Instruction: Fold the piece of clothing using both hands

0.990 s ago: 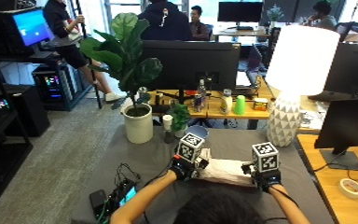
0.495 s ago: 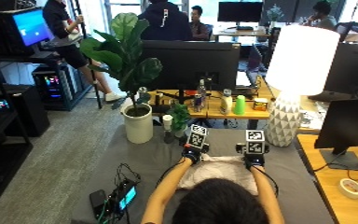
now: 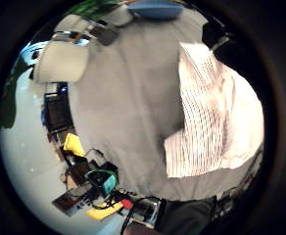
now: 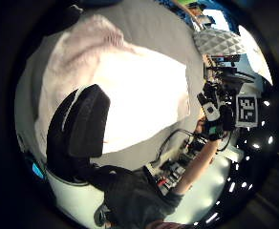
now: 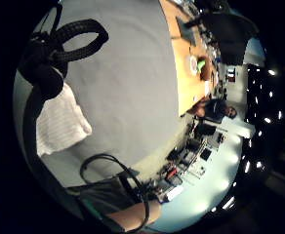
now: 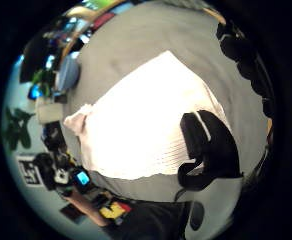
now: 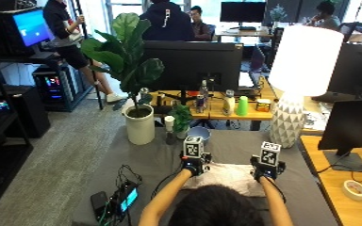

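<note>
- One garment [image 7: 228, 178], pale and finely striped, lies partly folded on the grey table [image 7: 231, 141] just in front of the person, between the two gloved hands.
- It looks light, soft and limp (a knit or thin woven cloth, I'd judge); it should drape and slide if lifted by one point, so a hold at two corners or along one edge would suit best.
- The free corner [image 3: 175, 159] and the near edge [image 6: 136, 172] seem the handiest places to take hold.
- The left hand [image 7: 194, 165] sits at the garment's left far edge; its thumb [image 4: 84, 124] lies over the cloth, but whether it pinches I cannot tell.
- The right hand [image 7: 264, 170] is at the right far edge; a curled finger [image 6: 206, 145] rests on the cloth, its grip unclear.
- Counted: one garment, two hands, one white lamp [image 7: 303, 61], one potted plant [image 7: 131, 70].
</note>
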